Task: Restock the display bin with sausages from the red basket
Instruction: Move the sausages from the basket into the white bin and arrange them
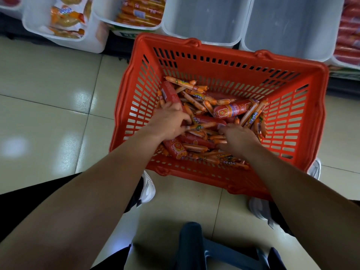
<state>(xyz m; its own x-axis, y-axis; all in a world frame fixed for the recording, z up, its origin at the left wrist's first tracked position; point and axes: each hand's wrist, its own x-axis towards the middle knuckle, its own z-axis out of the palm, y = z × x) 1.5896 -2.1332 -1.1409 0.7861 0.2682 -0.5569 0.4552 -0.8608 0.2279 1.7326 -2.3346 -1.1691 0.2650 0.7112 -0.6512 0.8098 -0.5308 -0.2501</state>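
Head view, sausages (pixel 196 106): thin orange sticks mixed with fat red ones, heaped in the red basket (pixel 303 121).
Fat red ones: at least four visible; thin ones too many to count.
Left hand (pixel 167 121): fingers curled into the pile around thin sticks.
Right hand (pixel 239 139): fingers down among sticks; grip cannot be told.
Display bins (pixel 204 22): two white ones just beyond the basket.
Floor (pixel 48 94): glossy pale tiles.

No text is legible. The wrappers of the sausages (pixel 231 110) in the basket (pixel 303 106) carry printed labels and a cartoon animal face, too blurred to read. Packets in the bin (pixel 136 26) likewise show unreadable marks.
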